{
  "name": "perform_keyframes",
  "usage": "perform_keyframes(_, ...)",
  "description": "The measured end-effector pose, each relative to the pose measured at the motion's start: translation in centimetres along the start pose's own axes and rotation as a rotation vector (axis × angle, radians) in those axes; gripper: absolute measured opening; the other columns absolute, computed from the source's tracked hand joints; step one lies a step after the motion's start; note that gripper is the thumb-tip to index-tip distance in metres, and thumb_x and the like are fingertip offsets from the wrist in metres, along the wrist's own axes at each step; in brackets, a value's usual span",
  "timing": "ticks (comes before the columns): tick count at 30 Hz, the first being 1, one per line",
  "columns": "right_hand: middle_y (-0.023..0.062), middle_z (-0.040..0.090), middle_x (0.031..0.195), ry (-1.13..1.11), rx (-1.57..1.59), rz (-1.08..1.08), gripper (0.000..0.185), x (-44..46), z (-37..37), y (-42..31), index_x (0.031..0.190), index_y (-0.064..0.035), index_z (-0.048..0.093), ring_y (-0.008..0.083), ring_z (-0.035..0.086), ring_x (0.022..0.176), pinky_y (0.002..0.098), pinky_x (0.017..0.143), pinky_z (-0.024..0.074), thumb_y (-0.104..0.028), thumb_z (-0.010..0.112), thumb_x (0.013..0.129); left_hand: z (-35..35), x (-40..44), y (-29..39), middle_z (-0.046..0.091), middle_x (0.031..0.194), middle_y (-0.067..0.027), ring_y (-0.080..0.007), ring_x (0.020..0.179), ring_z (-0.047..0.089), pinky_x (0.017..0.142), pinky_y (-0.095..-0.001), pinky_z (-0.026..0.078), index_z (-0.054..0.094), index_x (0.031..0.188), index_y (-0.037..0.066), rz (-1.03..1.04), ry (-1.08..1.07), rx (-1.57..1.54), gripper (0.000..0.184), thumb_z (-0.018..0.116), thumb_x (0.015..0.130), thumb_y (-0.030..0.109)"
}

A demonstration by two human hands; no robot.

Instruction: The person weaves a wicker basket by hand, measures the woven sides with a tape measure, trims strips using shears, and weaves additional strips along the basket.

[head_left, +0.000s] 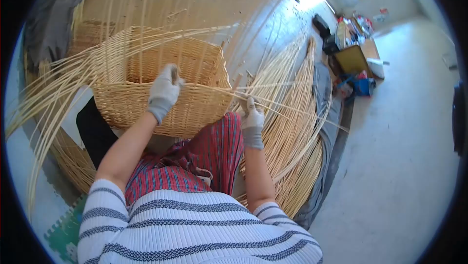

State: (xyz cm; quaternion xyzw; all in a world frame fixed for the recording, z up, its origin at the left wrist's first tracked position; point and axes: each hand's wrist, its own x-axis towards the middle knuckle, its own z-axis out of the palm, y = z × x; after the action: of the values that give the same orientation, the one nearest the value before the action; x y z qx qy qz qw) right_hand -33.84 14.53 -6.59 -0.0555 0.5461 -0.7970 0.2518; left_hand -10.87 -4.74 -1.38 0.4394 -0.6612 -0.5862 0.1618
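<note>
A woven wicker basket [151, 105] rests tilted against my knees, its rim facing me and long upright rods rising from it. My left hand [165, 88], in a white and grey work glove, closes over the near rim, thumb and fingers round its edge. At the basket's right corner my right hand [252, 117], gloved too, has its fingers closed on thin wicker strands [273, 103] that run out from the rim to the right. Its fingertips are partly hidden. More long strands [48, 98] fan out from the basket's left side.
A large bundle of wicker rods [292, 137] lies on grey cloth [321, 86] to the right. Farther back are a wooden box [358, 59] with assorted items and a blue container [363, 87]. A green foam mat [66, 230] lies at lower left.
</note>
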Motion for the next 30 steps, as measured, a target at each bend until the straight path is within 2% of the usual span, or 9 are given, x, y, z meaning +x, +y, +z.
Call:
perform_keyframes(2, 0.0120, 0.071, 0.099, 0.079, 0.095, -0.091, 0.023, -0.5, -1.3, -1.3, 0.114, -0.0082, 0.055, 0.0182, 0.070, 0.089, 0.0288, 0.070, 0.0565, -0.009, 0.068, 0.094, 1.5, -0.2, 2.2, 0.068, 0.078, -0.0157, -0.0246, 0.055, 0.065, 0.055, -0.0387, 0.054, 0.059, 0.111, 0.002, 0.928, 0.776, 0.323, 0.027, 0.064, 0.096, 0.024)
perform_keyframes(5, 0.0070, 0.069, 0.099, 0.045, -0.138, -0.205, 0.011, -2.7, 2.3, -5.1, 0.095, -0.0079, 0.056, 0.0201, 0.069, 0.094, 0.0306, 0.073, 0.0546, -0.007, 0.067, 0.094, 7.4, 4.1, 0.3, 0.070, 0.084, -0.0161, -0.0315, 0.071, 0.069, 0.068, -0.0405, 0.056, 0.059, 0.115, 0.002, 0.243, -0.095, 0.202, 0.029, 0.060, 0.097, 0.024)
perform_keyframes(9, 0.0089, 0.064, 0.091, -0.302, -0.700, -0.905, 0.024, 5.4, 8.1, -5.3, 0.117, -0.0038, 0.053, 0.0182, 0.066, 0.081, 0.0296, 0.077, 0.0526, -0.004, 0.061, 0.095, 8.2, 1.8, 2.9, 0.071, 0.094, -0.0182, -0.0368, 0.087, 0.068, 0.081, -0.0437, 0.053, 0.061, 0.114, 0.004, -0.118, -0.272, 0.171, 0.034, 0.056, 0.098, 0.034)
perform_keyframes(12, 0.0057, 0.059, 0.081, -0.661, -0.502, -0.559, 0.041, 7.7, 15.0, -6.9, 0.136, -0.0080, 0.048, 0.0180, 0.059, 0.068, 0.0326, 0.078, 0.0541, -0.007, 0.057, 0.097, 8.4, 2.2, 3.0, 0.067, 0.086, -0.0217, -0.0349, 0.087, 0.068, 0.078, -0.0451, 0.051, 0.065, 0.107, 0.004, 0.076, -0.050, 0.241, 0.030, 0.057, 0.098, 0.032)
perform_keyframes(16, 0.0008, 0.049, 0.073, -0.293, -0.124, -0.165, 0.046, 11.2, 10.7, -10.2, 0.145, -0.0228, 0.035, 0.0141, 0.052, 0.063, 0.0450, 0.073, 0.0585, -0.010, 0.046, 0.103, 8.2, 1.4, 3.6, 0.068, 0.091, -0.0176, -0.0335, 0.094, 0.067, 0.088, -0.0435, 0.049, 0.065, 0.113, 0.005, 0.077, -0.029, 0.112, 0.027, 0.059, 0.095, 0.025)
perform_keyframes(18, -0.0006, 0.044, 0.072, -0.139, -0.118, -0.314, 0.041, 10.4, 6.6, -7.1, 0.141, -0.0217, 0.038, 0.0125, 0.049, 0.062, 0.0463, 0.077, 0.0588, -0.009, 0.046, 0.103, 7.8, -1.0, 6.1, 0.067, 0.111, -0.0124, -0.0268, 0.104, 0.066, 0.098, -0.0426, 0.047, 0.057, 0.127, 0.008, 0.938, 0.555, 0.627, 0.046, 0.073, 0.086, 0.021)
perform_keyframes(21, -0.0015, 0.044, 0.072, 0.013, 0.004, -0.072, 0.039, 11.0, -1.2, -1.2, 0.139, -0.0207, 0.040, 0.0112, 0.049, 0.063, 0.0468, 0.078, 0.0593, -0.006, 0.046, 0.103, 11.7, 1.8, 0.7, 0.059, 0.131, -0.0131, -0.0288, 0.128, 0.051, 0.112, -0.0426, 0.033, 0.047, 0.141, 0.008, 0.723, -0.016, 0.761, 0.071, 0.075, 0.079, 0.025)
perform_keyframes(25, -0.0018, 0.046, 0.071, -0.099, 0.050, -0.229, 0.035, 5.3, 1.1, -5.6, 0.137, -0.0156, 0.045, 0.0108, 0.048, 0.061, 0.0438, 0.072, 0.0592, -0.008, 0.049, 0.102, 11.0, 1.5, 0.6, 0.065, 0.107, -0.0096, -0.0275, 0.099, 0.062, 0.096, -0.0420, 0.042, 0.042, 0.147, 0.009, 0.939, 0.182, 0.918, 0.062, 0.059, 0.090, 0.024)
perform_keyframes(30, 0.0043, 0.065, 0.087, -0.428, -1.336, -0.868, 0.035, -7.4, 7.4, -2.2, 0.126, -0.0087, 0.061, 0.0130, 0.060, 0.073, 0.0303, 0.070, 0.0546, -0.012, 0.066, 0.092, 10.8, 1.3, 2.1, 0.065, 0.105, -0.0084, -0.0258, 0.091, 0.063, 0.081, -0.0421, 0.046, 0.053, 0.136, 0.011, 0.809, 0.092, 1.033, 0.052, 0.060, 0.087, 0.026)
